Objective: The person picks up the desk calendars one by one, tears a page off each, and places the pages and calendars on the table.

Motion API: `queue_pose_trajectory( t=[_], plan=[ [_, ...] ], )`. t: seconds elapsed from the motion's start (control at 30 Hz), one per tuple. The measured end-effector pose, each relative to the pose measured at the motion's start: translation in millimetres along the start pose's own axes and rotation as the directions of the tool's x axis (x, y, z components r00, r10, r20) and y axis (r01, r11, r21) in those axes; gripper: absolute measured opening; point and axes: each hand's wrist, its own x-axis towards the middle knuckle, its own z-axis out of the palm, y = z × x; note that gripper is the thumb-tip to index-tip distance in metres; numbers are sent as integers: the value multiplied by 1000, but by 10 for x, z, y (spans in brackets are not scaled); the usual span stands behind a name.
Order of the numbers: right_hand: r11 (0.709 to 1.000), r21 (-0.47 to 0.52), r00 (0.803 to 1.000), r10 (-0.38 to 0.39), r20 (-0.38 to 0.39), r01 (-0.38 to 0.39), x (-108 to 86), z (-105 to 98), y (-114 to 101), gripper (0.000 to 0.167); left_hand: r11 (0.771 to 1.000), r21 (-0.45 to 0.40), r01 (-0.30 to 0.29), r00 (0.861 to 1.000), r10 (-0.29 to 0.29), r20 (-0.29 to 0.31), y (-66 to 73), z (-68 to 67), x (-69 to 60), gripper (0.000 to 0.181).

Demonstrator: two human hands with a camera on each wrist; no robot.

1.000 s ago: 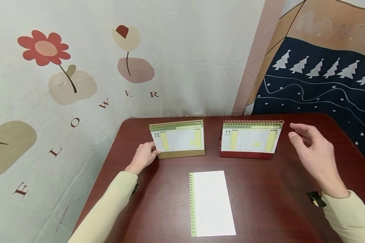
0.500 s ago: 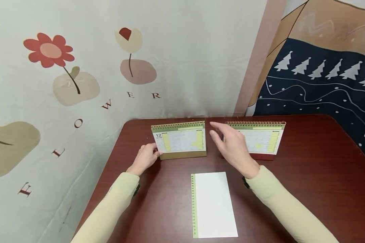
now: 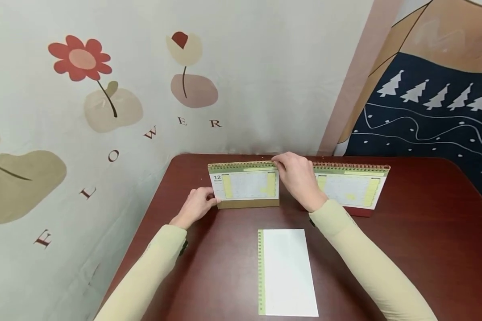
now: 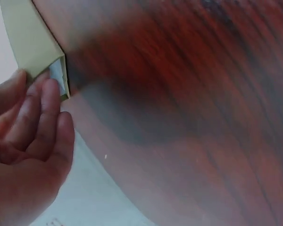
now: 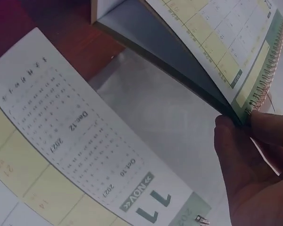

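A desk calendar showing 12, with a gold-brown base, stands at the back of the table. My left hand grips its lower left edge; in the left wrist view the thumb lies on the base and the fingers reach its open side. My right hand pinches the top right corner by the spiral, seen closely in the right wrist view at the binding. Behind that hand stands a second calendar with a red base, its left part hidden; its 11 page shows in the right wrist view.
A white notepad with a green spiral edge lies flat on the dark red table in front of the calendars. Behind the table hangs a pale cloth with flower prints, and a dark cloth with trees is at the right.
My right hand has moved left from beside the red-based calendar, across its front, to the top corner of the 12 calendar. My left hand keeps its hold. The head view has shifted slightly.
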Motion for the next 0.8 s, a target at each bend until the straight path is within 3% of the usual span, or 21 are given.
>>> queue_pose_trajectory(
  t=[0.07,0.13,0.2,0.23,0.27,0.37,0.4,0.43,0.47,0.53,0.73,0.8],
  plan=[
    [1000,0,1000,-13,-4,13,-3,-6,0,11,1000,-3,-3,999,3,32,-13,-94,-18,31],
    [1000,-2,1000,-20,-3,20,-7,-9,-5,11,1000,-23,-6,1000,7,13,-15,-222,-43,44],
    [1000,-7,1000,-18,1,18,-9,-11,-12,11,995,-78,-55,996,49,-81,10,-361,-52,52],
    [1000,-11,1000,-14,6,14,-9,-12,-15,11,989,-103,-104,984,87,-157,38,-423,-47,52],
    [1000,-13,1000,-10,14,10,-11,-11,-18,11,979,-122,-165,961,131,-244,76,-468,-40,49],
    [1000,-15,999,9,43,-8,-8,-16,-27,11,940,-94,-327,859,254,-444,227,-519,37,30],
    [1000,-14,999,11,49,-11,-9,-15,-34,12,931,-80,-357,833,278,-478,268,-519,64,25],
    [1000,-12,998,14,58,-13,-9,-14,-41,12,929,-72,-363,820,282,-498,305,-514,78,21],
    [1000,-11,998,16,63,-15,-7,-11,-49,12,931,-69,-359,815,277,-509,326,-506,88,17],
    [1000,-10,998,8,61,-7,-2,-9,-64,12,938,-76,-338,817,253,-518,341,-505,111,14],
    [1000,-15,999,-12,44,13,12,-29,-57,13,943,-94,-320,832,232,-505,352,-520,156,14],
    [1000,-15,999,5,49,-4,11,-42,-39,14,945,-93,-312,844,231,-485,364,-520,158,15]
  ],
)
